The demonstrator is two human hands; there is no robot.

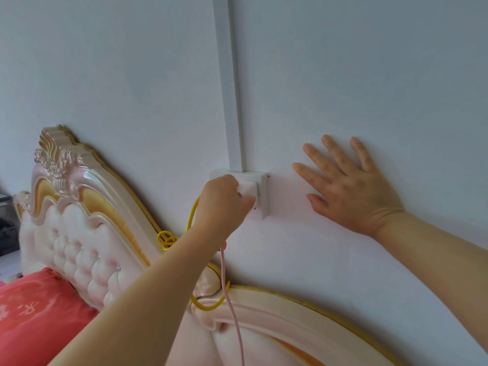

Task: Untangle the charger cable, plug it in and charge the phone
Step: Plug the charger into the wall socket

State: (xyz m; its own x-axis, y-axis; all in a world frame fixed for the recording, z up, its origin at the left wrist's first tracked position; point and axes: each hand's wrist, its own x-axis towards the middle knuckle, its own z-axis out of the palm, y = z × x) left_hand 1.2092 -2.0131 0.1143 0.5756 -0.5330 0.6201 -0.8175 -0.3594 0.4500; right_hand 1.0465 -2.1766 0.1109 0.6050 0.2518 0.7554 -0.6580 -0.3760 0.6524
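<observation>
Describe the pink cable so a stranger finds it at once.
Start at the padded headboard against the wall. Below the left hand at the wall socket, two cables hang. The pink cable runs down smooth; the yellow cable beside it is knotted.

You are looking at a white charger (248, 190) on a white socket box (264, 198), against a pale bluish-white wall (369, 75). A yellow cable (191, 215) and a pink cable (229, 299) are crossing a cream-pink tufted headboard (79, 233) edged in gold. At the near left, a red pillow (39, 307) is showing a faint pattern.
</observation>
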